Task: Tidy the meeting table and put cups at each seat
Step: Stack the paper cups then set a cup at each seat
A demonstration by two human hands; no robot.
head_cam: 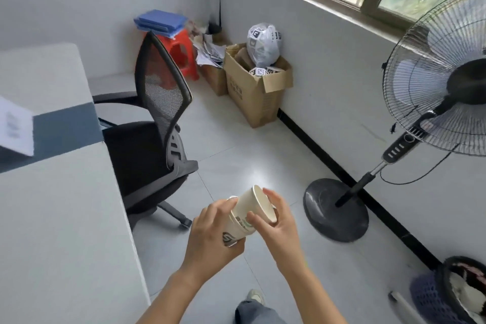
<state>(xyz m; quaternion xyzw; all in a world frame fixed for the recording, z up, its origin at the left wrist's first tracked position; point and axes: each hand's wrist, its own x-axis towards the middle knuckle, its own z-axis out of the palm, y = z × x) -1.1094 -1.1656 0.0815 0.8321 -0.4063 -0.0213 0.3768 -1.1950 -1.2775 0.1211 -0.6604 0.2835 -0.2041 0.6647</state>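
- The table (52, 218) edge lies at 9 o'clock of the hands, the chair (157, 113) at 11 and the fan base (336, 210) at 3, with bare floor (236, 152) between.
- The cup stack (246, 218) is held over the floor, its long axis tilted and its mouths pointing to 1 o'clock.
- The left hand (210, 234) grips the stack's base; the right hand (276, 221) pinches the top cup.

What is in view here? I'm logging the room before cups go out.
paper cups: nested stack, number unclear, white with green print, held above the floor
table: one, pale grey with dark band, left
office chair: one, black, at the table
stool: one, red, far corner
folders: stack, blue, on the stool
cardboard boxes: two, brown, by far wall
bag: one, whitish, in nearer box
fan: one, black, standing right
basket: one, dark, bottom right
left grip: one, bare, holds stack's base
right grip: one, bare, holds top cup's rim
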